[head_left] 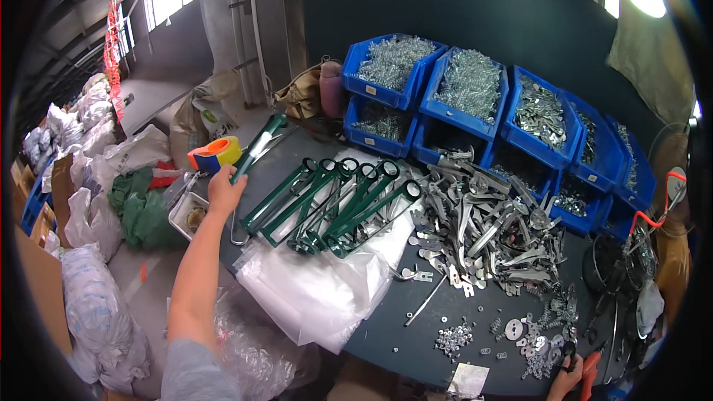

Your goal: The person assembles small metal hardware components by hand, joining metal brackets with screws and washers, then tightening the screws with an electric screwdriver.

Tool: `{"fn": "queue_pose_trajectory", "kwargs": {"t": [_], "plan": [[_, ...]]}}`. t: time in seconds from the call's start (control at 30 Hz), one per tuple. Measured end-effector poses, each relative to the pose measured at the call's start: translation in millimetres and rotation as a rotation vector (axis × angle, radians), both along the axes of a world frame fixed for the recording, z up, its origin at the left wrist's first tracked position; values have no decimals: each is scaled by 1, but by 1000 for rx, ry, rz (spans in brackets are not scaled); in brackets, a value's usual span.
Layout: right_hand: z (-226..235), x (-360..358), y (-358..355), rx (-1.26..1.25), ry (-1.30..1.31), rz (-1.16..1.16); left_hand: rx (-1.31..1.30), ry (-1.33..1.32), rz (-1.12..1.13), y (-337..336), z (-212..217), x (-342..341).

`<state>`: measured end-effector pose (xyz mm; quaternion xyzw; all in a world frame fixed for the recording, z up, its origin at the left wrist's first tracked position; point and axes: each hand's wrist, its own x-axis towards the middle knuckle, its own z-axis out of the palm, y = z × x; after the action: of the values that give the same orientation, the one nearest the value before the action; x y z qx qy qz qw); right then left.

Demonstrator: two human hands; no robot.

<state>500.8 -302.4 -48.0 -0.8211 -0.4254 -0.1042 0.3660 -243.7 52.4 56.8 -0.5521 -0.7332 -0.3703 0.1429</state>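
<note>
At the end of my stretched-out left arm, my left hand point(225, 190) is closed around the lower end of a dark green metal frame point(260, 142). It looks like a caulking-gun frame and tilts up and to the right. Several more green frames point(327, 204), with rings at their far ends, lie on white plastic sheeting point(319, 293) to its right. My right hand point(566, 380), partly cut off by the lower right edge, has its fingers bent around a small black part point(569, 353). Beside it is an orange handle point(590, 371); whether the hand touches it is unclear.
Blue bins point(464, 96) of small metal parts stand stacked at the back. A heap of metal levers point(490, 226) covers the table's right half, with nuts point(453, 338), washers and springs nearer me. Tape rolls point(215, 154) and a white tray point(189, 215) sit left.
</note>
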Motion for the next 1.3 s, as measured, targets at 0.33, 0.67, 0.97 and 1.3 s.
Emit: {"fn": "queue_pose_trajectory", "kwargs": {"t": [0.33,0.67,0.97,1.3], "plan": [[24,-23,18,-50,17,-199,-83,-412,-581,-199,-13,158],[31,18,-3,-184,190,34,-514,-1175,-1016,-331,-36,239],[53,15,-29,-365,224,-56,-514,-1332,-810,-364,-51,254],[29,6,-53,176,1074,168,-397,-1441,-1078,-361,-61,293]]}}
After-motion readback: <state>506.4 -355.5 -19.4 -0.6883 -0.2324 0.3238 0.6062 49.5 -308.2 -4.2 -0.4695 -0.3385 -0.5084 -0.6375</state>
